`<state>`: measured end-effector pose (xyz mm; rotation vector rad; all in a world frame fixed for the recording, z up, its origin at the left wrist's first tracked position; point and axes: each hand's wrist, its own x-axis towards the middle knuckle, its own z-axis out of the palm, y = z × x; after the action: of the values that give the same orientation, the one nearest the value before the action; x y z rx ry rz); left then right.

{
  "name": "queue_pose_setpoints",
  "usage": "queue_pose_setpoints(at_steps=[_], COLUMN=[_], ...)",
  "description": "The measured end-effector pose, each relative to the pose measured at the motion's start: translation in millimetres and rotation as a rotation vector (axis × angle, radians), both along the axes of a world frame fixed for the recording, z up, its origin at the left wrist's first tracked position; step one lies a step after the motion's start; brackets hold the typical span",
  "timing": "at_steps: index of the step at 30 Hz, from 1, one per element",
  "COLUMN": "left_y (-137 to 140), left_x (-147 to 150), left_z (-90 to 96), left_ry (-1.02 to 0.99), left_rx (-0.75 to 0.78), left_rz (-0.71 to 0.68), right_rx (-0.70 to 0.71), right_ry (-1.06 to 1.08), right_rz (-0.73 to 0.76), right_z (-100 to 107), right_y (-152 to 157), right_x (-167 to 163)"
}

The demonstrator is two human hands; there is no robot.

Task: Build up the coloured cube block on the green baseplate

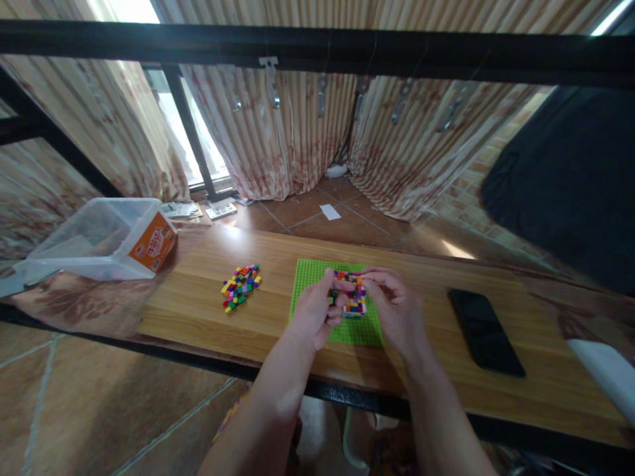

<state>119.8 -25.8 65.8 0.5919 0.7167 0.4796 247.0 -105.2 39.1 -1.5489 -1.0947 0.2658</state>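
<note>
A green studded baseplate [303, 274] lies on the wooden board in front of me. On it stands a low, hollow, box-like build of multicoloured toy bricks [355, 309], partly hidden by my hands. My left hand [317, 309] is over the left side of the build, its fingers curled and the index finger reaching across. Something green shows by those fingers, too small to make out. At the build's right side, my right hand [398, 305] has thumb and fingertips pinched at a small orange brick [359, 281]. Left of the plate is a pile of loose bricks [241, 288].
A black phone [485, 332] lies on the board [193, 307] to the right. A clear plastic bin [112, 248] with an orange label stands at the far left. A black bar [317, 46] crosses above the table, and a white object [602, 373] sits at the right edge.
</note>
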Motion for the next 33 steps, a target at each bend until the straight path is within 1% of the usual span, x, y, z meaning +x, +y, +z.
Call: queue_pose_setpoints(at_steps=[2,4,6,8,12,17,25,33], left_y=[9,18,24,26,24,22,22,22], left_x=[-7,-14,-19,-22,-21,-19,-20,-18], left_z=[3.2,6.2,8.4,9.6,9.8,10.6,7.5,5.6], left_ry=[-0.009,-0.034,-0.060,-0.076,-0.081,-0.092,-0.120,-0.124], left_rx=[-0.032,-0.064,-0.079,-0.087,-0.105,-0.110,-0.123,-0.122], left_rz=[0.106,0.194,0.252,0.278,0.261,0.252,0.239,0.240], right_rx=[-0.026,-0.071,-0.116,-0.152,-0.181,-0.190,-0.132,-0.124], right_ry=[-0.049,-0.129,-0.212,-0.280,-0.372,-0.419,-0.348,-0.307], right_rz=[-0.043,-0.045,-0.027,0.000,0.036,0.028,-0.072,-0.052], right_z=[-1,-4,-8,-12,-18,-21,-24,-24], right_y=[-3,-5,-5,-4,0,3,9,8], right_x=[6,10,11,9,3,0,-3,-5])
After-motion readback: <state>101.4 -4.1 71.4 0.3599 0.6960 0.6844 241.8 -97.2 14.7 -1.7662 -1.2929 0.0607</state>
